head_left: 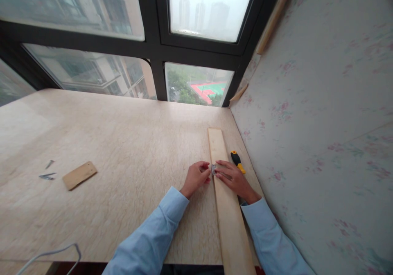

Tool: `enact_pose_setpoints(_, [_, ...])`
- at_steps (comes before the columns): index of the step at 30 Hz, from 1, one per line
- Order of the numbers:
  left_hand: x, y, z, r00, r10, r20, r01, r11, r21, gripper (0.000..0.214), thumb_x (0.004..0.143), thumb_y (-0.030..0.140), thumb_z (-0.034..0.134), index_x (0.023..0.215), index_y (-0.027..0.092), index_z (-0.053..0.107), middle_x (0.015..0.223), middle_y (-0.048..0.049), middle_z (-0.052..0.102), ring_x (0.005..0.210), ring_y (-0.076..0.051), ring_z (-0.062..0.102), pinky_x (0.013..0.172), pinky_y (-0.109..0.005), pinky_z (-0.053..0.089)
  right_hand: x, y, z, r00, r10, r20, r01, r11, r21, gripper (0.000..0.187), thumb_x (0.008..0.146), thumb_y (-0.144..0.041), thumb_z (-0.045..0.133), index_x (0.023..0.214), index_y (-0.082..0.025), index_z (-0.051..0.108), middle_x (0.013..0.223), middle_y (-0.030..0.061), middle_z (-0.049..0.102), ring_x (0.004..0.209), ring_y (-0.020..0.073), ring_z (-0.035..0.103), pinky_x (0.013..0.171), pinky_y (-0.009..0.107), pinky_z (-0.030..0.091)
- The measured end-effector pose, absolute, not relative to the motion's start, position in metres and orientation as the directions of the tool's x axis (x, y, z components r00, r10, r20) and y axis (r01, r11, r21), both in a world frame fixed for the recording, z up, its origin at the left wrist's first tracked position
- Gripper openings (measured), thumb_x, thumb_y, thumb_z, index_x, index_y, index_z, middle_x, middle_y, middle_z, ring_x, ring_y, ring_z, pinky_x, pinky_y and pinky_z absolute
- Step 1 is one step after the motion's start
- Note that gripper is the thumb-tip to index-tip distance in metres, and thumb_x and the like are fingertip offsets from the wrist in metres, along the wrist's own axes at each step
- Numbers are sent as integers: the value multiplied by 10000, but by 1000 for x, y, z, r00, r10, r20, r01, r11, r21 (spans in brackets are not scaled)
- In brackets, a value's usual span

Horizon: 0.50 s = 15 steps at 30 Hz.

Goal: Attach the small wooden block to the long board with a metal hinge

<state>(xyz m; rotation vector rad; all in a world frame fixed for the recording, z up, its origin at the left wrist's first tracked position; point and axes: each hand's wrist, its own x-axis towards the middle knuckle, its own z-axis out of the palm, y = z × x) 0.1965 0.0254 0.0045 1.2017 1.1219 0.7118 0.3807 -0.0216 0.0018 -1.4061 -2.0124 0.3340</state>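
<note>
A long pale wooden board [229, 215] lies lengthwise near the wall. On its left edge sits a small silver metal hinge [213, 169]. My right hand [235, 180] reaches over the board from the right, its fingertips holding the hinge against the wood. My left hand [197, 177] is just left of the hinge, fingers curled into a pinch; whatever is between them is too small to make out. A yellow-and-black screwdriver handle [236, 159] shows beyond my right hand; its shaft is hidden.
On the left of the light marbled tabletop [129, 152] lie a small wooden piece with holes [80, 176], several loose screws [47, 176] and another screw [49, 164]. A white cable [58, 250] crosses the front left edge. Wallpapered wall [307, 123] bounds the right; windows [199, 82] stand behind.
</note>
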Motion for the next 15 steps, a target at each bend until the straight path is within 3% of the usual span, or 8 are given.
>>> enact_pose_setpoints(15, [196, 25, -4, 369, 913, -175, 116, 141, 983, 207, 753, 195, 640, 943, 116, 666, 802, -59, 697, 569, -134, 653, 485, -219, 531, 379, -23, 7, -207, 907, 367, 701, 399, -592, 259, 881, -300, 614, 1124, -268, 697, 1219, 89, 660, 1144, 237, 607, 1000, 436, 497])
